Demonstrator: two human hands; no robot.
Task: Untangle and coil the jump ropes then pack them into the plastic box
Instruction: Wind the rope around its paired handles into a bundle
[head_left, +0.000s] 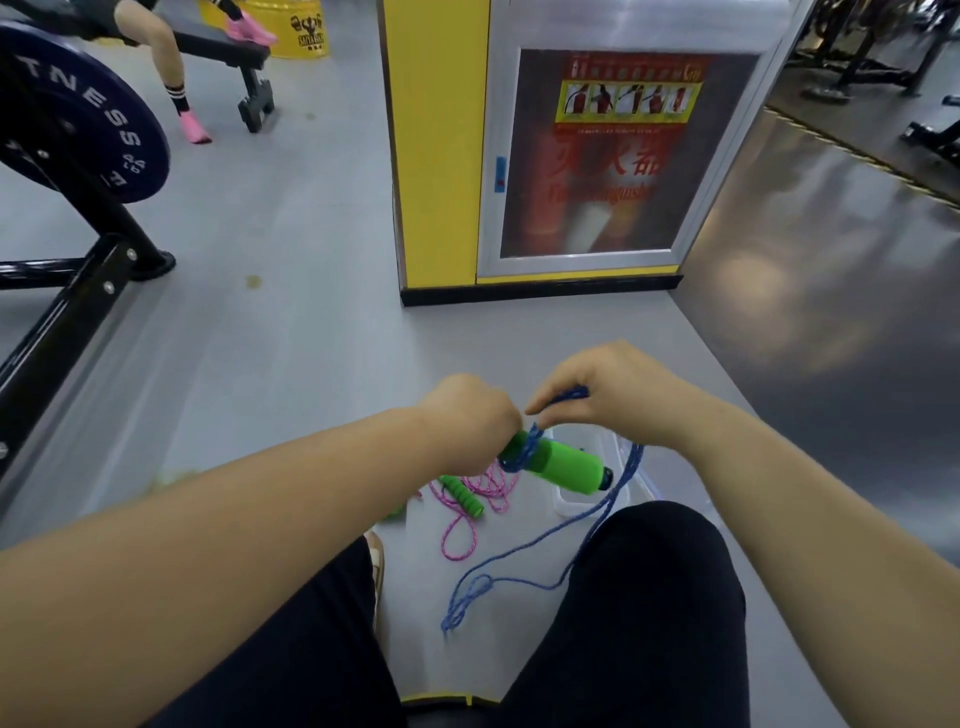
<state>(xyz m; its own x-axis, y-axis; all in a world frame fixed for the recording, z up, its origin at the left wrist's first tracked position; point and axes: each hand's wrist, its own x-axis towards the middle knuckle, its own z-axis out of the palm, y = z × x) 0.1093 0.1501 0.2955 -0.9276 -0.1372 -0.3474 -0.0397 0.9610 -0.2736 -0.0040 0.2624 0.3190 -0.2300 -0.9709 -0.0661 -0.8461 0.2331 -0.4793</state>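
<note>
Left hand (470, 421) grips the green handle (563, 466), blue rope (524, 564) wound round it; right hand (615, 397) pinches that rope just above. Slack trails to the floor (291, 338) near 1 pink rope (460, 525). The box (566, 505), apparently clear, sits below.

Premises were a gym. A dark weight plate (78, 119) lettered "TNESS" hung on a black machine frame (78, 291). A padded bench (218, 44) stood beyond on the grey floor (291, 234). Further equipment frames (872, 57) stood at far right. Jump ropes (493, 486) lay on the floor. A fire-extinguisher cabinet (613, 156) was set in a yellow pillar (441, 145).
</note>
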